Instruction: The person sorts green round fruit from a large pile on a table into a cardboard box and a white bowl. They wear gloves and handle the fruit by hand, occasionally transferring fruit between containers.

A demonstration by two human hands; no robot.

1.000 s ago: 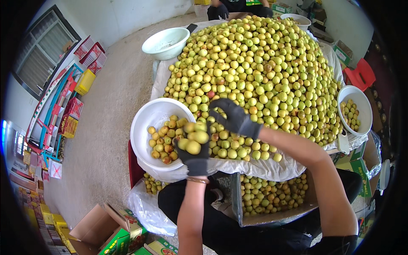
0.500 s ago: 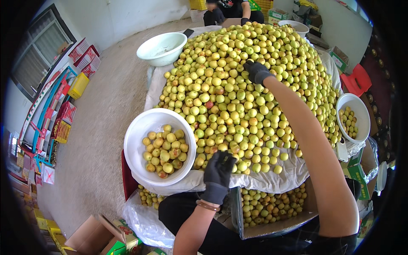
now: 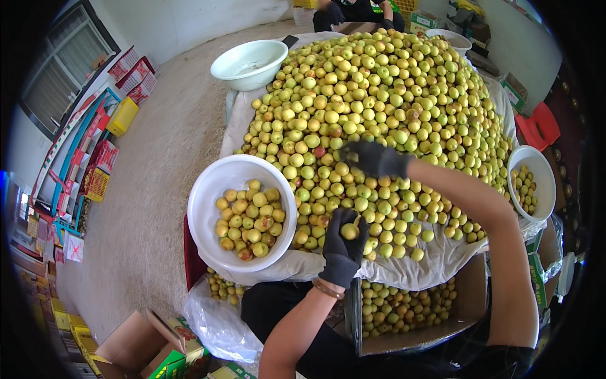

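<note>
A broad heap of round yellow-green jujubes (image 3: 379,82) covers the cloth-draped table in front of me. My left hand (image 3: 344,249), in a dark glove, is closed on one jujube (image 3: 350,231) at the heap's near edge. My right hand (image 3: 375,158), gloved alike, is above the middle of the heap, fingers toward the left beside a reddish fruit (image 3: 319,151). Its fingertips are smeared by motion, so whether they hold anything is unclear. Left of my left hand stands a white basin (image 3: 201,211) partly filled with yellower, brown-blotched jujubes (image 3: 251,218).
Below the table edge, an open carton (image 3: 470,297) holds more fruit. A pale green basin (image 3: 246,79) is at the far left, another white basin (image 3: 548,183) with fruit at the right. Across the heap sits another person (image 3: 360,11). A cardboard box (image 3: 136,344) lies lower left.
My right hand has come nearer and to the left across the heap. My left hand has shifted slightly right and up, and now shows a jujube in its fingers.
</note>
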